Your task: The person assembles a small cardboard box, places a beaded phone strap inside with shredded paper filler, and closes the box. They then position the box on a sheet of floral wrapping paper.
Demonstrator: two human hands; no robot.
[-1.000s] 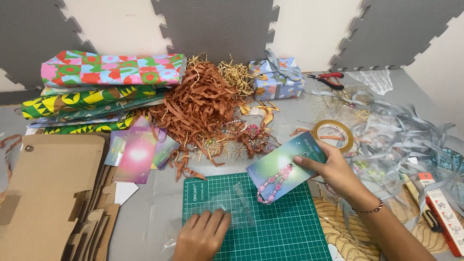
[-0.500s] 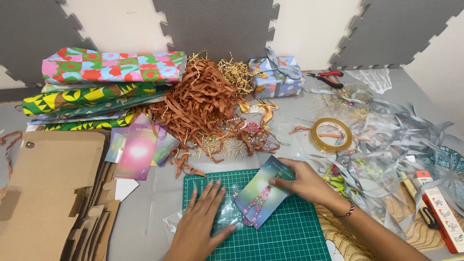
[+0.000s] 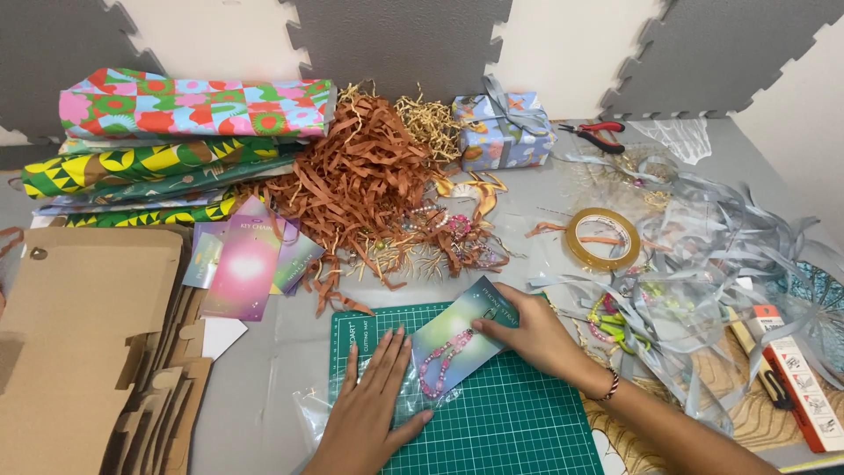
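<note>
Both hands meet the bead card [image 3: 457, 345]: left hand [image 3: 374, 400] flat beside, right hand [image 3: 527, 332] pinching its edge.

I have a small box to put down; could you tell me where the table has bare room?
Bare grey strip between the flat cardboard and the green cutting mat; the mat's lower right is open. Crowded around the shredded paper and grey ribbons.

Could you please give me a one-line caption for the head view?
Right hand slides beaded card into clear sleeve, left hand pressing it.
</note>
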